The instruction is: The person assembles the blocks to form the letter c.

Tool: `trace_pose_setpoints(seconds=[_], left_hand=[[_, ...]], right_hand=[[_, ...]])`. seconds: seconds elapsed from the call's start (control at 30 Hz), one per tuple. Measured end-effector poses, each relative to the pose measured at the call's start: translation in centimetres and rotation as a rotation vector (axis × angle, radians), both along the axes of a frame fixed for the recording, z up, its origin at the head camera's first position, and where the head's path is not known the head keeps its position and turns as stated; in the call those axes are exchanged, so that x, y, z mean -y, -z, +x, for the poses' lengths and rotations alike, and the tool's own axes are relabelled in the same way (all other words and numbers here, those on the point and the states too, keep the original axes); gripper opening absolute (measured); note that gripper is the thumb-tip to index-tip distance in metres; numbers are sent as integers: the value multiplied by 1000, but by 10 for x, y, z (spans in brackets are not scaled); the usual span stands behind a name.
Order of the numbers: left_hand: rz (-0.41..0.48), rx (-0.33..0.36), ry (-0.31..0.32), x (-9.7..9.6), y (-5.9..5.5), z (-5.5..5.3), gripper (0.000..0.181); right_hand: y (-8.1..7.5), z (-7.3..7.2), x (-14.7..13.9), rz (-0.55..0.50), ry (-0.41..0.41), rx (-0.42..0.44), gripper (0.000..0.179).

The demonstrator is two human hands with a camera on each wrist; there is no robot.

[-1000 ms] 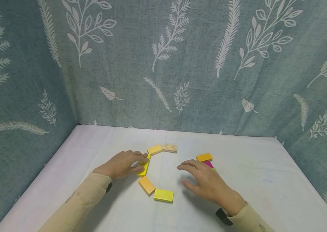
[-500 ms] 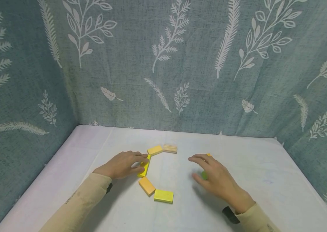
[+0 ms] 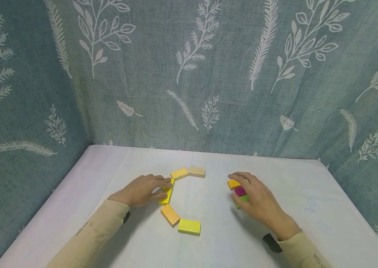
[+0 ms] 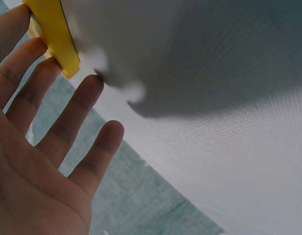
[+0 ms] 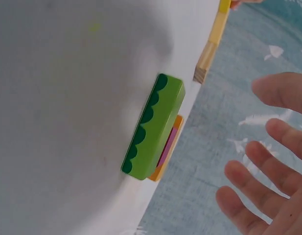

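Note:
My left hand [image 3: 143,190] rests its fingertips against a yellow block [image 3: 168,191] at the left of a curved row. In the left wrist view, the fingers are fairly straight and several fingertips lie along one side of that yellow block [image 4: 58,36]. Spread above a small group of blocks, my right hand [image 3: 259,195] holds nothing. Below its thumb and fingers are an orange block [image 3: 233,184], a magenta block [image 3: 240,191] and a green block [image 3: 241,201]. The green block [image 5: 155,127] shows a dark scalloped edge in the right wrist view, apart from the fingers.
The row also has a pale yellow block [image 3: 179,174], a striped wooden block [image 3: 197,172], a light orange block [image 3: 170,215] and a lime-yellow block [image 3: 189,226]. A white cloth covers the table [image 3: 215,245]. Leaf-patterned curtain [image 3: 155,123] stands behind and at both sides.
My right hand has moved right, from beside the row to over the orange, magenta and green blocks. The left hand stays at the yellow block.

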State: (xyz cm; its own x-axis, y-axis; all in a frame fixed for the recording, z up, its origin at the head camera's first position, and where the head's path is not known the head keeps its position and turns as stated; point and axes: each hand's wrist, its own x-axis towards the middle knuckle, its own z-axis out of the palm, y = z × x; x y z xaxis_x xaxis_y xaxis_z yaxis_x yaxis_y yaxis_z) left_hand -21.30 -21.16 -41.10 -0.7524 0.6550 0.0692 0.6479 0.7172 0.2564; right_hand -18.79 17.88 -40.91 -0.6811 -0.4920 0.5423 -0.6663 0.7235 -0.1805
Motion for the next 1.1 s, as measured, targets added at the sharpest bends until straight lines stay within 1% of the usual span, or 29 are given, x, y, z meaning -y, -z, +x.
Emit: trace_pose_setpoints(seconds=[0.17,0.4,0.47,0.6,0.77,0.97,1.1], left_hand=[[6,-2,3,0,-1,1,36],[0,-1,5,0,-1,0,37],[-1,-1,6,0,-1,0,37],[-5,-5,5,0,-1,-1,37],[-7,-6,6,-1,-2,0,37],[-8,-7,3,0,-3,0,37],[-7,-9,7,0,-1,0,37]], right_hand=[[0,-6,-3,5,22,30,56],[2,-15,-5,7,28,36,49],[2,-17,-5,6,32,52,48],[1,-21,-6,22,59,125,50],[0,-26,-7,76,99,237,50],[0,-34,-5,145,118,312,50],[0,-41,-2,186,155,378,51]])
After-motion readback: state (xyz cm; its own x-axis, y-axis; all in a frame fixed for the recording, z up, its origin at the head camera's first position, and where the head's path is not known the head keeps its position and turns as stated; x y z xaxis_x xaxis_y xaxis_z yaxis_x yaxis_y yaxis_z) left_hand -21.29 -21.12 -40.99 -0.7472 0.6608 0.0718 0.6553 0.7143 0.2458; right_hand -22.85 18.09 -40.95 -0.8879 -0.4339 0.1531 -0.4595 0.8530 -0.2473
